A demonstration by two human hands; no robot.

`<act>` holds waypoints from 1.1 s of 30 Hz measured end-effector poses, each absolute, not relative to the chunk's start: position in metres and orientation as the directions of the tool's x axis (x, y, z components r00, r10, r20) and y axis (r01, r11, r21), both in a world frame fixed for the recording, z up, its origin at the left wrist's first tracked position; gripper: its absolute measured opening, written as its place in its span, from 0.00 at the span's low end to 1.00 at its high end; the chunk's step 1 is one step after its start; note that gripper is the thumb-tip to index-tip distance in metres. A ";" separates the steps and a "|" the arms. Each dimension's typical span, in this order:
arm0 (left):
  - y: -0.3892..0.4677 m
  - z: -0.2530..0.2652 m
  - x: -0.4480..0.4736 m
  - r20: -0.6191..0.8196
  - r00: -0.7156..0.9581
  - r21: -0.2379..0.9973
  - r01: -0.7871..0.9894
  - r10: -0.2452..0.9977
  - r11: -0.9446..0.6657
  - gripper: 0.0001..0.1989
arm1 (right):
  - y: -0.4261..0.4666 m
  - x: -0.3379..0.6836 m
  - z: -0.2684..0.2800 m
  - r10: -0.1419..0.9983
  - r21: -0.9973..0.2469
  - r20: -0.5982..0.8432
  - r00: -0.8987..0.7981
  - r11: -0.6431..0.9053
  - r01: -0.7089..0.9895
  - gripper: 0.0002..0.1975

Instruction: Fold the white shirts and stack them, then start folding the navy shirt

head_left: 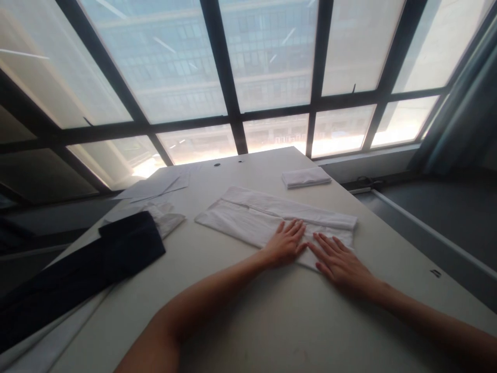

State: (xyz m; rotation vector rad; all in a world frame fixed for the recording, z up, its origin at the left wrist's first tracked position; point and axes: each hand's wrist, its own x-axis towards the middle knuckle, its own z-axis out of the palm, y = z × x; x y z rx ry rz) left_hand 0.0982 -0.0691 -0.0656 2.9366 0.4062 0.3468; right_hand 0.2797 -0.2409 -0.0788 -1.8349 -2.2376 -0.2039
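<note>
A white folded garment [236, 220] lies flat on the white table [240, 321], its long layers meeting along a crease down the middle. My left hand [285, 243] rests palm down on its near right part, fingers stretched out and spread. Just to the right, my right hand [337, 261] also lies flat on the cloth near its right end, fingers apart. The two hands almost touch at the left thumb and right index finger. Neither hand grasps anything. The cloth under both palms is hidden.
A small folded white cloth [306, 177] sits toward the far right of the table. On the left are dark navy garments [116, 254], a crumpled white cloth [173, 223] and sheets of paper [155, 185]. Large windows [272, 57] stand behind; a curtain [458, 109] hangs right.
</note>
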 end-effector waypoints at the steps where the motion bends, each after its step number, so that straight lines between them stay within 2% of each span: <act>1: -0.069 -0.067 0.097 0.182 0.936 0.188 0.269 0.302 -0.945 0.33 | -0.241 0.280 -0.080 0.943 -0.040 0.275 -0.185 0.203 0.978 0.29; 4: -0.044 -0.064 0.074 0.097 0.904 0.156 0.399 0.416 -0.904 0.35 | -0.240 0.282 -0.081 0.940 -0.030 0.282 -0.192 0.209 0.978 0.29; 8: 0.004 -0.054 0.026 0.001 0.768 0.062 0.639 0.640 -0.767 0.37 | -0.240 0.282 -0.081 0.946 -0.029 0.262 -0.191 0.205 0.978 0.28; 11: 0.039 -0.050 -0.008 0.009 0.611 0.014 0.791 0.792 -0.611 0.36 | -0.240 0.281 -0.080 0.949 -0.040 0.254 -0.184 0.201 0.979 0.28; 14: 0.072 -0.048 -0.039 0.016 0.457 0.009 0.889 0.889 -0.457 0.34 | -0.240 0.282 -0.081 0.952 -0.039 0.246 -0.182 0.197 0.980 0.28; 18: 0.104 -0.049 -0.068 0.011 0.373 0.019 0.928 0.928 -0.373 0.30 | -0.240 0.283 -0.082 0.952 -0.048 0.251 -0.174 0.192 0.980 0.29; 24: 0.120 -0.041 -0.075 0.005 0.398 0.028 0.917 0.917 -0.398 0.28 | -0.251 0.257 -0.083 0.971 -0.140 0.214 -0.105 0.137 0.981 0.28; 27: 0.118 -0.030 -0.066 0.048 0.374 0.032 0.926 0.926 -0.375 0.27 | -0.270 0.222 -0.082 0.981 -0.260 0.181 -0.074 0.120 0.958 0.30; 30: 0.099 -0.025 -0.049 0.145 0.289 0.040 0.954 0.946 -0.297 0.27 | -0.290 0.191 -0.074 0.989 -0.428 0.076 -0.126 0.146 0.892 0.32; 33: 0.059 -0.035 -0.027 0.147 0.248 0.068 0.963 0.958 -0.260 0.30 | -0.290 0.192 -0.054 0.987 -0.596 0.046 -0.156 0.153 0.788 0.28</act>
